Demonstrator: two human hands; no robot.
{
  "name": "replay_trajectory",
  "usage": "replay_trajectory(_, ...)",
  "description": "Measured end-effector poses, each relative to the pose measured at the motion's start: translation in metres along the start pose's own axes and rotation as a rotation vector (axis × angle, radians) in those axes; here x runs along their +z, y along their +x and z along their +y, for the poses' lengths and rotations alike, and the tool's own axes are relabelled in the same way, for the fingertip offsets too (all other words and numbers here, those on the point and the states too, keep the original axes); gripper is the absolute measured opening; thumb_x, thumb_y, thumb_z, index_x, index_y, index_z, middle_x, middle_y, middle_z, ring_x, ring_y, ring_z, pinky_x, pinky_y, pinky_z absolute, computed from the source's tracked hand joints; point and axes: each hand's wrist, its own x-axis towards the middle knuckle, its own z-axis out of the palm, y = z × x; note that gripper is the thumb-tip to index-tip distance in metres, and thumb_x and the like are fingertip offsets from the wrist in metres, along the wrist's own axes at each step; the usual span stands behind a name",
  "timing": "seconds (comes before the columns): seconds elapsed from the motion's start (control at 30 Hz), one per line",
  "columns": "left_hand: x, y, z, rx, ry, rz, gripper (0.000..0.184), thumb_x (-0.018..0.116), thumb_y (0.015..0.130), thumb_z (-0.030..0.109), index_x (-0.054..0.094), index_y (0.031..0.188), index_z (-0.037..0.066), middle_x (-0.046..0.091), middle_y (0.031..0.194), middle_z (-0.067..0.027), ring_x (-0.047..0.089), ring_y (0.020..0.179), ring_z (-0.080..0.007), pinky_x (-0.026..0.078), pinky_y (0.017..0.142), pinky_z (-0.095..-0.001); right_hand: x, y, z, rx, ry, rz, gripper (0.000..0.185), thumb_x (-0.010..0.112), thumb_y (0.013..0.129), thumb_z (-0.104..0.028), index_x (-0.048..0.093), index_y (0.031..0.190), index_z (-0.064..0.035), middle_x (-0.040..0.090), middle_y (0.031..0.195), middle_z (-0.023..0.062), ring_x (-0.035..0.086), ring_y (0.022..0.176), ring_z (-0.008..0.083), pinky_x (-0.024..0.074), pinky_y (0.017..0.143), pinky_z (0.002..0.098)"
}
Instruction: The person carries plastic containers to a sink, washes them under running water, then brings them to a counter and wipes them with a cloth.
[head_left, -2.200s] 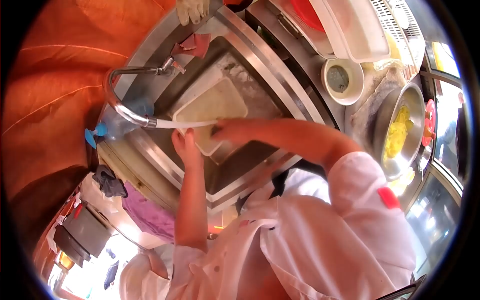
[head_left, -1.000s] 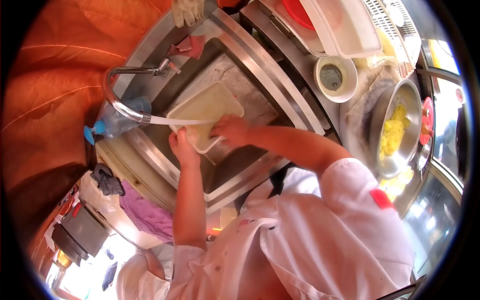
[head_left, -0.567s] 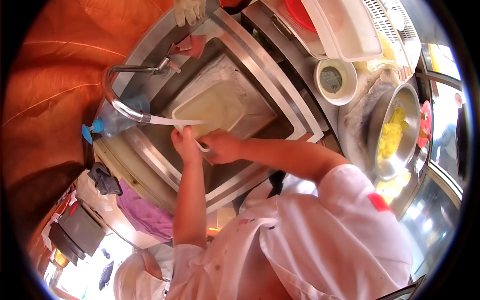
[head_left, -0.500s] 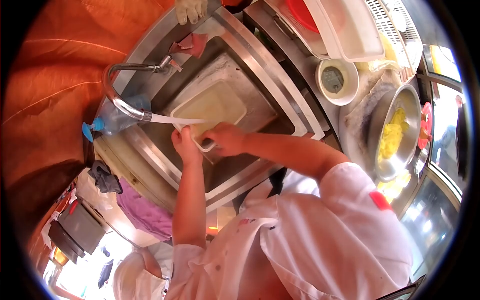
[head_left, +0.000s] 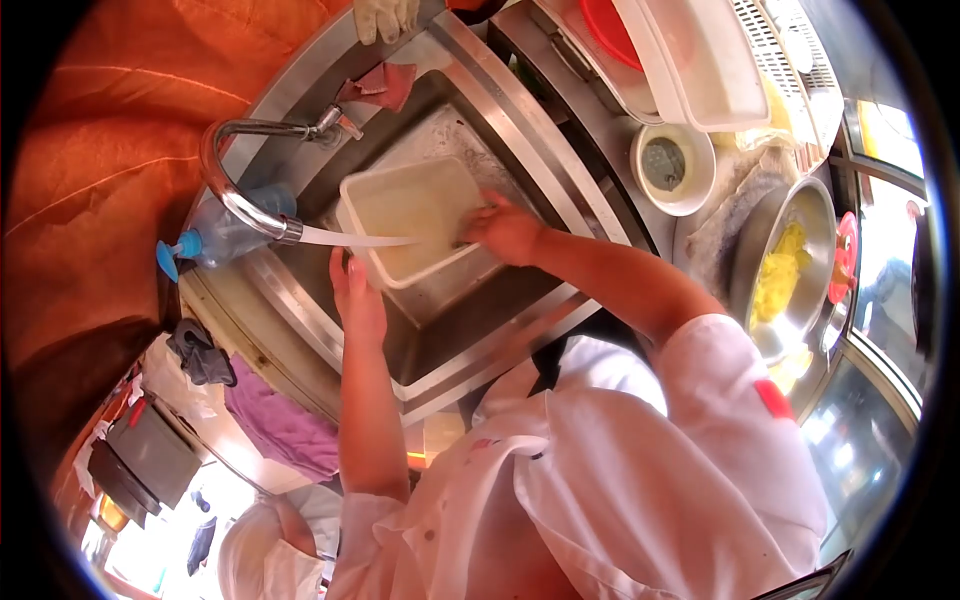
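A white rectangular plastic tub (head_left: pixel 360 188) with cloudy liquid in it sits tilted in the steel sink (head_left: pixel 400 345). Water streams into it from the curved faucet (head_left: pixel 222 180). My left hand (head_left: pixel 360 300) is at the tub's near left corner, fingers up along the wall, thumb by the rim. My right hand (head_left: pixel 508 232) is at the tub's right side, fingers curled over the rim. Something dark shows at its fingertips inside, too blurred to name.
A clear pump bottle (head_left: pixel 235 225) lies left of the sink. A pink cloth (head_left: pixel 385 86) and a glove (head_left: pixel 385 18) rest by the back rim. Right of the sink are a white bowl (head_left: pixel 690 190) and a metal basin (head_left: pixel 745 265) with yellow food (head_left: pixel 782 275).
My right hand has moved away from the near corner to the tub's right side. The tub has shifted slightly, and my left hand has slid a little down and left.
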Motion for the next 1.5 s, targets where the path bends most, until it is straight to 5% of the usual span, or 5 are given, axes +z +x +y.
replay_trajectory(0.5,0.018,-0.005,-0.081,-0.117,-0.140,0.219,0.039,0.064,0.094,0.033,0.053,0.118,0.005,0.059,0.111,-0.0083,0.061,0.099,-0.0216,0.052,0.083,-0.0386,0.014,0.045,-0.018,-0.270,-0.174,0.101,0.017,0.067,0.077,-0.016,0.074,0.093,-0.0172,0.067,0.101,-0.0006,0.059,0.108,0.0226,0.0392,0.105,0.0465)
replay_trajectory(0.8,0.029,-0.003,-0.070,-0.285,0.090,0.206,0.042,0.065,0.093,0.037,0.055,0.117,0.003,0.061,0.107,-0.0098,0.063,0.100,-0.0220,0.053,0.084,-0.0387,0.023,0.046,-0.102,0.124,0.547,0.048,0.044,0.082,0.065,-0.021,0.068,0.103,-0.0054,0.066,0.105,0.0153,0.062,0.104,0.0375,0.0471,0.089,0.0525)
replay_trajectory(1.03,0.009,-0.002,-0.031,-0.424,0.229,0.022,0.057,0.066,0.092,0.047,0.057,0.129,0.005,0.064,0.125,-0.0074,0.063,0.111,-0.0222,0.051,0.092,-0.0465,0.015,0.025,-0.021,-0.233,0.013,-0.115,0.027,0.067,0.079,-0.013,0.070,0.106,-0.0158,0.069,0.109,0.0047,0.063,0.106,0.0305,0.0467,0.096,0.0408)
replay_trajectory(1.23,0.015,-0.028,-0.083,0.056,0.295,0.095,0.064,0.068,0.095,0.040,0.043,0.141,0.001,0.052,0.140,-0.0121,0.055,0.125,-0.0240,0.049,0.101,-0.0418,-0.023,0.037,-0.087,0.230,0.114,-0.331,0.023,0.067,0.077,-0.016,0.072,0.099,-0.0118,0.068,0.109,0.0073,0.059,0.112,0.0278,0.0464,0.092,0.0420)
replay_trajectory(1.5,0.026,-0.004,-0.059,0.016,0.060,0.303,0.041,0.061,0.093,0.022,0.056,0.124,-0.004,0.063,0.119,-0.0136,0.062,0.106,-0.0245,0.052,0.089,-0.0372,0.008,0.045,-0.084,-0.134,0.232,0.060,0.027,0.069,0.074,-0.019,0.075,0.100,-0.0169,0.065,0.112,0.0065,0.058,0.109,0.0274,0.0416,0.098,0.0419)
